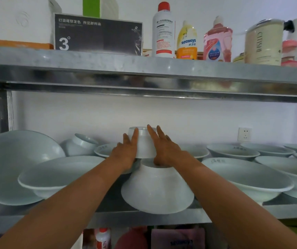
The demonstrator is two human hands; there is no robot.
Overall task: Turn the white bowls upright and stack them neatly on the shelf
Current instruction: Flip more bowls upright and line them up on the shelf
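A small white bowl stands upside down on top of a larger upside-down white bowl at the middle of the metal shelf. My left hand presses flat against the small bowl's left side with straight fingers. My right hand lies flat against its right side, fingers straight too. Several upright wide white bowls, such as one at the left and one at the right, sit around them. Behind the left one a small bowl lies tilted on its side.
A big white bowl leans at the far left by the shelf post. The upper shelf hangs close above, holding a dark box and several bottles. A wall socket is at the back right.
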